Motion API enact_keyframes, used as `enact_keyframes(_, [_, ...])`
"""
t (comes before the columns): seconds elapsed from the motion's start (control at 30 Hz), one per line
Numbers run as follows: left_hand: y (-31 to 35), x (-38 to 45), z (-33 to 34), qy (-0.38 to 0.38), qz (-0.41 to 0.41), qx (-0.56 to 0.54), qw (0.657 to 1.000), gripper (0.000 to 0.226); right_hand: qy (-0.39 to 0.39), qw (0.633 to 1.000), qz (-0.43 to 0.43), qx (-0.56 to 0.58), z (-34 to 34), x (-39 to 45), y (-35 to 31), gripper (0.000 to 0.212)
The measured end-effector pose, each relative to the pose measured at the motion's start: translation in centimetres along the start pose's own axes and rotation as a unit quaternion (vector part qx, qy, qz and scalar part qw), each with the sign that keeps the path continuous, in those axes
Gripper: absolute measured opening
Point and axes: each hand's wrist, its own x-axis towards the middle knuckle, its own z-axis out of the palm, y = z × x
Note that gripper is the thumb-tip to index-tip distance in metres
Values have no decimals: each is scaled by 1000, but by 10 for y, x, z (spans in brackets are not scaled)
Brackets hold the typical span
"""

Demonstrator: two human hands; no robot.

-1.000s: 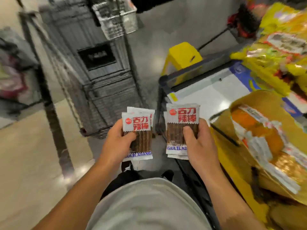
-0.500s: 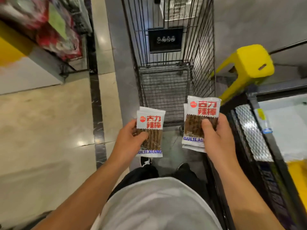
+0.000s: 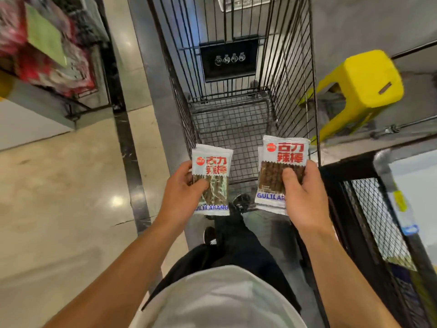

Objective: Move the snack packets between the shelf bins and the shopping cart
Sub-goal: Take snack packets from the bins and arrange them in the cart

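My left hand (image 3: 183, 192) grips a small stack of white snack packets (image 3: 212, 169) with red characters and brown sticks showing through a window. My right hand (image 3: 305, 197) grips a second stack of the same packets (image 3: 282, 159), thumb across the front. Both stacks hover at the near end of the black wire shopping cart (image 3: 293, 67), whose mesh floor (image 3: 229, 121) shows no goods. The shelf bin frame (image 3: 354, 209) with black mesh stands just to the right of my right hand.
A yellow plastic stool (image 3: 364, 81) stands right of the cart. A shelf with red and green packaged goods (image 3: 47, 48) runs along the upper left. Polished tile floor (image 3: 59, 185) spreads to the left. My legs and shoes are below the hands.
The view has swung left from the shelf bins to the cart. Both hands, still holding their packets, have moved to the cart's near end.
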Motion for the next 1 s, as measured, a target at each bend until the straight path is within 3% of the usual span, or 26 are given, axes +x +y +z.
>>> enact_keyframes(0.37, [34,173,76,-53,-23,82,995,40,38,996,75,-16,11,144,6,15])
enact_keyframes(0.9, [-40,456,229,-97,-79,162,979,33,88,976,140,-141,94,313,113,13])
enact_keyframes(1.0, [-56,500,258,-91,-101,126,983,38,89,973,158,-146,109,331,133,31])
